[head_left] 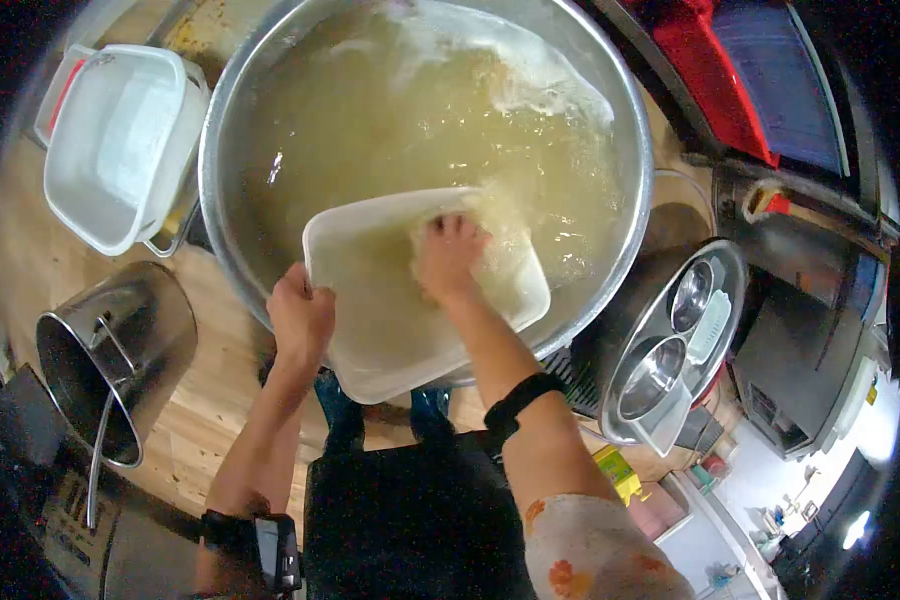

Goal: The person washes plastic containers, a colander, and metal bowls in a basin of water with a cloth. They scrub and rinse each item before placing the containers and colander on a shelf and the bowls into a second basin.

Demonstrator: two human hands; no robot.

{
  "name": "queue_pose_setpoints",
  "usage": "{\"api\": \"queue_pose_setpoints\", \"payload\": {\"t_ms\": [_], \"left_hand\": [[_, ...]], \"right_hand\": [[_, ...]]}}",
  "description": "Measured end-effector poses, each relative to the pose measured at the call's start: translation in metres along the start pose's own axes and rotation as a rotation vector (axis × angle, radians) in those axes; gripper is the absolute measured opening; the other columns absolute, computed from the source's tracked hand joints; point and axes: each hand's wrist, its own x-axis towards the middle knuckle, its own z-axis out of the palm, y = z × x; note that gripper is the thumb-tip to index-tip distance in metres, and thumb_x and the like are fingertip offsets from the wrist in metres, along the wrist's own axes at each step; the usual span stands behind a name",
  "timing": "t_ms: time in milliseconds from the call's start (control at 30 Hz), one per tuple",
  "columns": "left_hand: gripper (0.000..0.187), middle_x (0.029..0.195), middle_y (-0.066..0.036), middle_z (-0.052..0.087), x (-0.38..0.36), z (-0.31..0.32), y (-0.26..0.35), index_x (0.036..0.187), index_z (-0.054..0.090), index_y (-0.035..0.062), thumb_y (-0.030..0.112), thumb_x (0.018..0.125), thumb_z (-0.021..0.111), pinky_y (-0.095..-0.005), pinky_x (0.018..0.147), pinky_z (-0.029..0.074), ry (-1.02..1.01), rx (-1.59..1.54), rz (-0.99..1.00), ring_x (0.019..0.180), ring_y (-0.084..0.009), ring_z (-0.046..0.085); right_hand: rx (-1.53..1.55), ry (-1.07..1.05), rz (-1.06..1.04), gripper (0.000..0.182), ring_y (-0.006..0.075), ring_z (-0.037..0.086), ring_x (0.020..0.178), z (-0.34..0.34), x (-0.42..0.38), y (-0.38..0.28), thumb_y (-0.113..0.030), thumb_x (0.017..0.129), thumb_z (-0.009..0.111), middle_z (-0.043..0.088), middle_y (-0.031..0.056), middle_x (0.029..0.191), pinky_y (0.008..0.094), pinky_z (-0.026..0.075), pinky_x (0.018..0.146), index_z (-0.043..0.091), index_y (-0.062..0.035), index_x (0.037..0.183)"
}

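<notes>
A white plastic tub [380,383] is tilted over the near side of a large round metal pot [213,150], its far rim reaching over cloudy yellowish liquid [370,130]. My left hand [303,318] is closed on the tub's left rim. Inside the tub, near its far side, my right hand [452,258] has its fingers curled into a pale, stringy, noodle-like clump [500,215]. White foam [535,65] floats along the pot's far right side. Liquid and the clump partly hide the right fingertips.
Two nested white tubs [110,150] stand at the left. Below them a tall steel pot [160,320] lies tipped, its opening toward me. At the right, a metal tray [620,430] carries steel bowls [652,375] and a pale green slotted piece [711,325]. A yellow container [618,474] sits below.
</notes>
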Motion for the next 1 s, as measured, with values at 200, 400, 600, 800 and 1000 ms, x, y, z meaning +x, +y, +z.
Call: {"api": "queue_pose_setpoints", "payload": {"t_ms": [200, 400, 600, 800, 1000], "left_hand": [[0.021, 0.066, -0.018, 0.058, 0.007, -0.023, -0.019, 0.083, 0.059, 0.0011, 0.004, 0.066, 0.048, -0.0356, 0.062, 0.046, 0.022, 0.133, 0.066, 0.062, -0.028, 0.059], [0.022, 0.066, -0.016, 0.056, 0.002, -0.043, 0.028, 0.079, 0.055, -0.0003, -0.004, 0.06, 0.045, -0.0341, 0.056, 0.044, -0.016, 0.178, 0.307, 0.059, -0.0269, 0.055], [0.018, 0.061, -0.011, 0.04, 0.006, -0.06, 0.03, 0.077, 0.046, -0.0015, -0.005, 0.059, 0.042, -0.0312, 0.05, 0.034, -0.059, 0.185, 0.283, 0.055, -0.0194, 0.037], [0.01, 0.06, -0.008, 0.029, -0.009, -0.053, 0.044, 0.071, 0.039, -0.0005, -0.004, 0.062, 0.042, -0.031, 0.05, 0.03, -0.057, 0.162, 0.304, 0.055, -0.0159, 0.03], [0.011, 0.061, -0.002, 0.024, -0.022, -0.041, 0.037, 0.067, 0.034, 0.001, -0.007, 0.064, 0.041, -0.0259, 0.048, 0.025, -0.074, -0.077, 0.262, 0.058, -0.0097, 0.027]], "right_hand": [[1.128, -0.563, 0.287, 0.04, 0.0231, 0.058, 0.084, -0.009, -0.028, 0.046, -0.011, 0.073, 0.059, 0.058, 0.0101, 0.096, 0.0361, 0.05, 0.07, 0.052, -0.004, 0.111], [0.869, 0.313, -0.26, 0.047, 0.0249, 0.056, 0.091, -0.098, -0.018, -0.034, -0.017, 0.078, 0.059, 0.048, 0.0096, 0.109, 0.0327, 0.05, 0.071, 0.042, -0.0026, 0.12], [0.422, -0.053, -0.319, 0.038, 0.034, 0.057, 0.091, -0.106, 0.051, -0.092, -0.022, 0.073, 0.059, 0.05, 0.0104, 0.108, 0.0449, 0.048, 0.072, 0.047, -0.0082, 0.106], [0.4, -0.156, -0.282, 0.038, 0.0314, 0.057, 0.091, -0.094, 0.052, -0.048, -0.025, 0.069, 0.064, 0.055, 0.0104, 0.101, 0.0413, 0.048, 0.07, 0.051, -0.0128, 0.102], [0.302, -0.223, -0.096, 0.045, 0.0315, 0.057, 0.093, -0.047, 0.05, 0.034, -0.025, 0.067, 0.069, 0.055, 0.0117, 0.105, 0.0418, 0.047, 0.073, 0.049, -0.008, 0.104]]}}
